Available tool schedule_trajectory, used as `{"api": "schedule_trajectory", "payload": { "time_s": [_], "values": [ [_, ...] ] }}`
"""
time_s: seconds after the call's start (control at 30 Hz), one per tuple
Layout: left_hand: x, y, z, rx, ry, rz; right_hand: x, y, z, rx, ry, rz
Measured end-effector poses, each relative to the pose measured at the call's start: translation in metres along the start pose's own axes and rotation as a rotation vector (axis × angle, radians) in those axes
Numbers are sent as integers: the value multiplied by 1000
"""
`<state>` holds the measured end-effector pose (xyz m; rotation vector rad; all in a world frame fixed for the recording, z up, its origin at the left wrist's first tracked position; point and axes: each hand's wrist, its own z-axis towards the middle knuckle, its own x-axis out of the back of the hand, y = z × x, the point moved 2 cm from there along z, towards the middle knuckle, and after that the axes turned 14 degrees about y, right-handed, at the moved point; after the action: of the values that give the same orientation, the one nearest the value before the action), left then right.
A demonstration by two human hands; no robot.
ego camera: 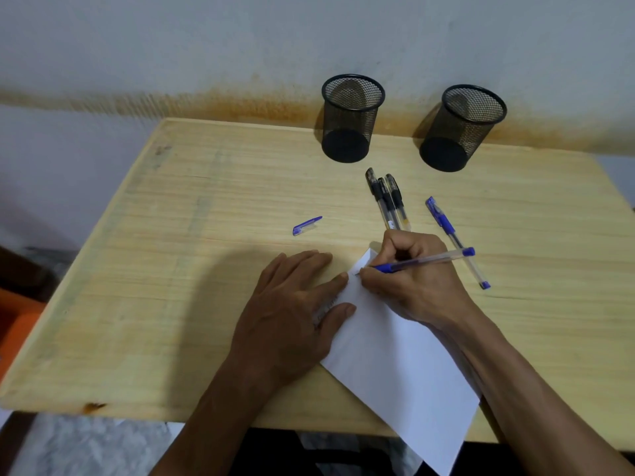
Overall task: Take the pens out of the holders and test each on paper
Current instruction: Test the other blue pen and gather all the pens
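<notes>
A white sheet of paper (pixel 398 365) lies slanted on the wooden table (pixel 192 255), its lower corner over the front edge. My left hand (pixel 292 314) lies flat on the sheet's left side, fingers straight. My right hand (pixel 409 280) grips an uncapped blue pen (pixel 429 261), its tip touching the paper near the top corner. Its blue cap (pixel 307 225) lies apart to the left. Three black pens (pixel 388 202) lie side by side beyond my right hand. Another capped blue pen (pixel 453 238) lies to the right. Two black mesh holders (pixel 350 118) (pixel 460 128) stand by the wall, with nothing visible inside them.
The table stands against a stained grey wall (pixel 206 63). An orange object (pixel 17 334) sits beyond the table's left edge. Bare wood spreads over the left half and the far right of the table.
</notes>
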<state>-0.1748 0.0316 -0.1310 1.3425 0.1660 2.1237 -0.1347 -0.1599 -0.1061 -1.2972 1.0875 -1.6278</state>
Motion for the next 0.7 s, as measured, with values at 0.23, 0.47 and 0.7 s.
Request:
{"api": "schedule_trajectory", "payload": {
  "time_s": [0.23, 0.47, 0.7],
  "values": [
    [0, 1, 0, 1, -9, 0, 0, 2, 0, -16, 49, -3],
    [1, 1, 0, 3, -18, 6, -1, 4, 1, -3, 69, -36],
    [1, 1, 0, -1, -15, 12, 0, 4, 1, 0, 113, -41]
  ]
}}
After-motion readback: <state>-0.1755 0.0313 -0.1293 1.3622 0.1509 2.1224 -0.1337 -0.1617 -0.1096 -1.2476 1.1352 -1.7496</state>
